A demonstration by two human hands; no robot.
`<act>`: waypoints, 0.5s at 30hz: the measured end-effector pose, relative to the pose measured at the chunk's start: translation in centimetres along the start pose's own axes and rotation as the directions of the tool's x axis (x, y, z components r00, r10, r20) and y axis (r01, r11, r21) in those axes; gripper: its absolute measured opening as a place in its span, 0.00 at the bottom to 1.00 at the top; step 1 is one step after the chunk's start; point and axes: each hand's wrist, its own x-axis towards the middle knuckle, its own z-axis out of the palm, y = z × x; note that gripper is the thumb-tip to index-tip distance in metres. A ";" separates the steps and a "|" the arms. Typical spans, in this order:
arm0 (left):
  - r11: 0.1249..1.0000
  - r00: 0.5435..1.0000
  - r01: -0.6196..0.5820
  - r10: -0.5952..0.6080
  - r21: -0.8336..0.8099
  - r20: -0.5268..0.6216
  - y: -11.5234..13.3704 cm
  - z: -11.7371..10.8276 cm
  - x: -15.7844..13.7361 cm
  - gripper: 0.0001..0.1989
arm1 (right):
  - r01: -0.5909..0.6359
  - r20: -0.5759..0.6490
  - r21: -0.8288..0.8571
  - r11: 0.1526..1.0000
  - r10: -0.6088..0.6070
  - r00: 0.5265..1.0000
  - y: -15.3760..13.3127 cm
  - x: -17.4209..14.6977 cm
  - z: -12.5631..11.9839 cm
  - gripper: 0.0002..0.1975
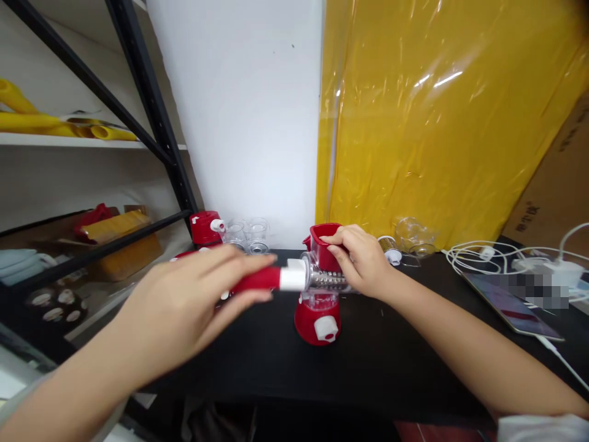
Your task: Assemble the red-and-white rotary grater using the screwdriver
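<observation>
A red and clear rotary grater (318, 319) stands upright on the black table in the middle of the head view. My left hand (193, 294), slightly blurred, has its fingers and thumb on either side of the red crank handle (260, 279), which ends in a white piece at the drum. The metal grating drum (326, 280) lies inside the clear housing. Closed over the right side of the red feed hopper (322, 242), my right hand (361, 258) hides part of the housing. A white knob (326, 329) sits on the front of the red base.
Another red grater part (205, 227) and clear plastic pieces (248, 230) stand behind my left hand. To the right lie a spare drum (389, 248), white cables (478, 255) and a tablet (510, 304). Black-framed shelving (147, 92) borders the left; yellow sheeting (437, 135) hangs behind.
</observation>
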 end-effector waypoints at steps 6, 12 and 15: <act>0.959 0.958 0.186 -0.128 0.216 -0.258 -3.1 3.3 7.9 0.25 | 0.001 0.017 0.012 1.000 -0.002 1.000 -0.1 0.0 0.0 0.07; 0.960 0.973 0.178 -0.205 0.217 0.108 -7.4 9.0 8.5 0.24 | 0.010 0.024 0.032 0.999 -0.010 1.000 0.1 -0.2 -0.6 0.08; 0.989 0.872 0.142 -0.137 0.025 0.470 -7.8 11.0 4.9 0.28 | 0.010 0.033 0.049 0.999 -0.012 0.999 0.1 -0.4 -0.8 0.08</act>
